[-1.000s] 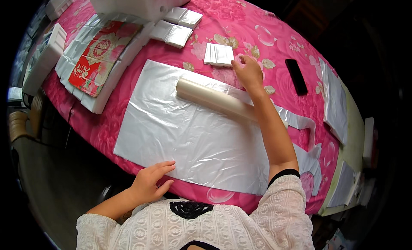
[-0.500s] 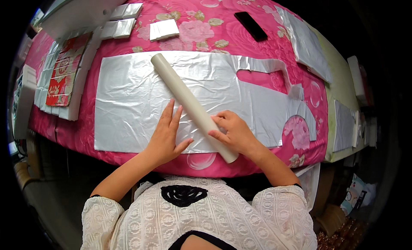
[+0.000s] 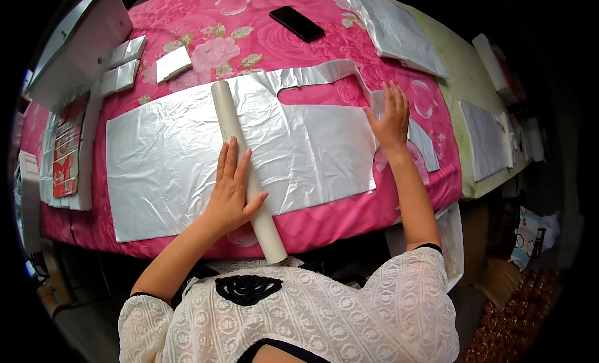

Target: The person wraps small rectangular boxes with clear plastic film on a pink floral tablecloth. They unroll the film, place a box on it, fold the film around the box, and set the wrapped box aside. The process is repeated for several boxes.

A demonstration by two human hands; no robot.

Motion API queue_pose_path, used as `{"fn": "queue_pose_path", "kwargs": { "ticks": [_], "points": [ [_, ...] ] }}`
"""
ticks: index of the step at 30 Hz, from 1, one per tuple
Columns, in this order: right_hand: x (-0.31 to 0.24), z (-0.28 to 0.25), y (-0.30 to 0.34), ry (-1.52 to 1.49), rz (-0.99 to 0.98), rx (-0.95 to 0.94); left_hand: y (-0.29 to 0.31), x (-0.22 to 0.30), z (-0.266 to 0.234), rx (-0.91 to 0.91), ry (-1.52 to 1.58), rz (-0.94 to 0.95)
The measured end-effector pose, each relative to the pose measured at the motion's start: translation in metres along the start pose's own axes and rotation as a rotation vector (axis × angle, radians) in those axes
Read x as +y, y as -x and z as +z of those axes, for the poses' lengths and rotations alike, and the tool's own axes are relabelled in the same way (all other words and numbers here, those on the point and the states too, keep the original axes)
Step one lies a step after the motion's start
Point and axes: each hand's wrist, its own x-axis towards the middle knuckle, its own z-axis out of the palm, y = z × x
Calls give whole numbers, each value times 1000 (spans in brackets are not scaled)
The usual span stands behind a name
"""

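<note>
A flat silvery-white plastic sheet [image 3: 163,179] lies across the table, with cut-out loops at its right end. Over its middle rests a long pale tube [image 3: 226,113], slightly slanted, its near end sticking out past the table edge. My left hand [image 3: 231,191] lies flat on the tube and the sheet beside it, fingers stretched out, gripping nothing. At the sheet's right end, my right hand [image 3: 393,116] is spread over the strip by the loop, fingers extended. Whether its palm presses on the plastic cannot be seen.
A black phone [image 3: 296,24] lies at the back. Small white packets [image 3: 173,64] and a red-topped stack [image 3: 70,145] stand left, beside a white box [image 3: 84,51]. Folded silvery plastic [image 3: 399,35] is at the back right. A pink floral cloth [image 3: 212,48] covers the table.
My right hand has let go of the tube and moved right to the sheet's looped end. The tube has turned more upright in view. The whole view has shifted slightly.
</note>
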Motion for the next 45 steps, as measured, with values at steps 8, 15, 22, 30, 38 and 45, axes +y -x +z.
{"fn": "queue_pose_path", "kwargs": {
  "ticks": [8,15,22,30,38,45],
  "points": [
    [66,4,-63,-596,404,-639,-2,-20,-12,93,92,39],
    [127,-16,-99,-440,439,-750,35,-138,-67,163,-535,-317],
    [158,19,-93,-210,415,-745,36,-163,-95,12,-594,-378],
    [166,13,-77,337,376,-595,35,-166,-103,14,-570,-353],
    [-71,48,-27,-413,77,-261,33,-166,-100,15,-577,-403],
    [-189,76,-8,-494,26,-493,28,-159,-102,24,-546,-416]
  ]
}}
